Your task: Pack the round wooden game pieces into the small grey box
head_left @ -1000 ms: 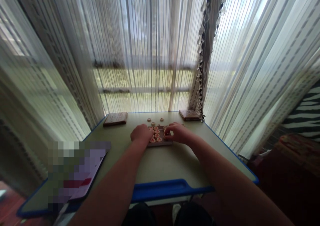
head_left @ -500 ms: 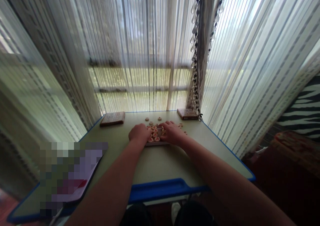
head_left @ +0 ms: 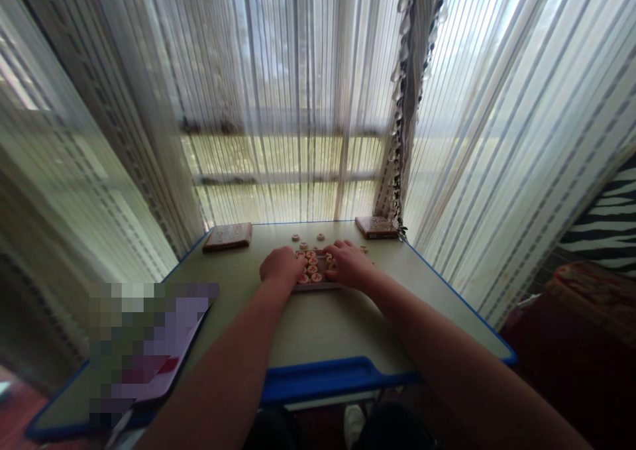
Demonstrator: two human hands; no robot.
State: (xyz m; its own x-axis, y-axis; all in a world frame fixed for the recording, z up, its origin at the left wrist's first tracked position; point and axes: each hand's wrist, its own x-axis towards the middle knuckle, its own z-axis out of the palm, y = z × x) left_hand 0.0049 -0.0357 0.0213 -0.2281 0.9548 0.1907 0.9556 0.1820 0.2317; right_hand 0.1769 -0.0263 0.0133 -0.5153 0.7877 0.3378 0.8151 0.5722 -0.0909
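A shallow tray (head_left: pixel 318 286) near the middle of the table holds several round wooden pieces (head_left: pixel 313 269) with red markings, set in rows on its left side. My left hand (head_left: pixel 281 266) is at the tray's left end, its fingers curled, with the thumb side by the pieces; what it grips is hidden. My right hand (head_left: pixel 348 264) reaches over the tray's right part, its fingers bent down around pieces there. Its fingertips are partly hidden, so its hold on a piece is unclear.
More round pieces (head_left: pixel 304 245) lie behind the tray and right of my right hand. A flat brown box (head_left: pixel 228 236) is at the back left, another (head_left: pixel 377 227) at the back right. A blurred purple item (head_left: pixel 169 344) lies front left on the blue-edged table (head_left: pixel 318 331). Curtains hang behind.
The whole view has shifted slightly, so everything appears a little further right. My right fingers have moved slightly over the tray's right part. My left hand stays at the left end.
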